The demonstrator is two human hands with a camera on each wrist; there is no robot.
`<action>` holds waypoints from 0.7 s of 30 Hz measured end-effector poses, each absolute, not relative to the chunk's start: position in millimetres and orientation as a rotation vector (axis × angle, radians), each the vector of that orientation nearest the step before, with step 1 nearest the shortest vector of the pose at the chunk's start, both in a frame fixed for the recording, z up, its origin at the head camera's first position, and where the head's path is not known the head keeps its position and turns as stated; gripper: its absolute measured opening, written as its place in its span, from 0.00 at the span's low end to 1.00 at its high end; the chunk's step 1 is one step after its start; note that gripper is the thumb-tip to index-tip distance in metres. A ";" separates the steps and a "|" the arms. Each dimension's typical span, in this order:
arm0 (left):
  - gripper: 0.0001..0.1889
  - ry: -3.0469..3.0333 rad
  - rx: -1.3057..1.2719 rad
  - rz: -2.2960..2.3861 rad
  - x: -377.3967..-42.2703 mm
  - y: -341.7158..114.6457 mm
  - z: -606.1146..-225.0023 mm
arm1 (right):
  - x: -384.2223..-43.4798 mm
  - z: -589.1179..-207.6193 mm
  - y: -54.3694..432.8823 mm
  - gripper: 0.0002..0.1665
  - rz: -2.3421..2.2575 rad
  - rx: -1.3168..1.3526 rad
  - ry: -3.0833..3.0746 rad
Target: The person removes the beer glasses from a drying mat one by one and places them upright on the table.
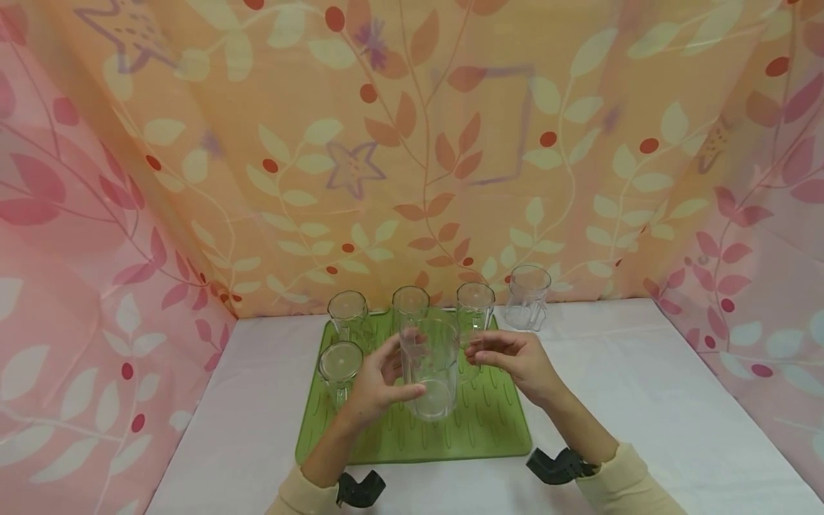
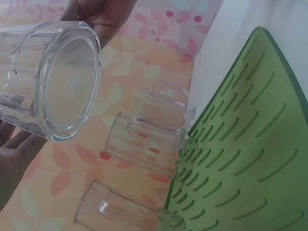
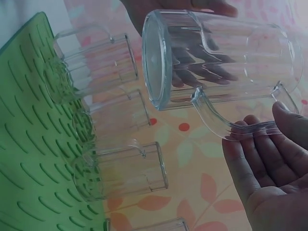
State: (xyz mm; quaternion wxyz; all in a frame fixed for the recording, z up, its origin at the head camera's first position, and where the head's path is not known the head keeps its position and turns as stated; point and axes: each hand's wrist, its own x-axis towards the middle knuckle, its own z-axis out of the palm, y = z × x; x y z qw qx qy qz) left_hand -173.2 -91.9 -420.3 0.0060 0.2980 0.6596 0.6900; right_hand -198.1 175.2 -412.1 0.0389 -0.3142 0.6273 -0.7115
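Observation:
A clear glass mug (image 1: 433,375) is held over the green mat (image 1: 476,438), its thick base lower and its rim higher. My left hand (image 1: 375,390) grips the mug's body from the left, thumb across the near side. On the right, my right hand (image 1: 518,361) pinches the mug's handle (image 3: 216,120) between thumb and fingers. The left wrist view shows the round base (image 2: 72,86) facing the camera. Behind the held mug, several more glass mugs stand on the mat, among them a back left mug (image 1: 347,309) and a back right mug (image 1: 476,304).
A front left mug (image 1: 340,368) stands on the mat beside my left hand. Off the mat, another glass mug (image 1: 528,300) sits on the white table (image 1: 599,357) at the back right. Patterned cloth (image 1: 418,143) encloses the table at the back and both sides.

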 end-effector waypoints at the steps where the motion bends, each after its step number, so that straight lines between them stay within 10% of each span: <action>1: 0.40 2.063 0.939 2.158 -173.2 -92.1 -420.6 | -197.7 -412.0 175.5 0.19 -2.180 -0.966 1.921; 21: 0.43 2.025 1.036 2.130 -174.5 -91.5 -426.3 | -200.1 -411.6 178.3 0.22 -2.185 -1.110 1.831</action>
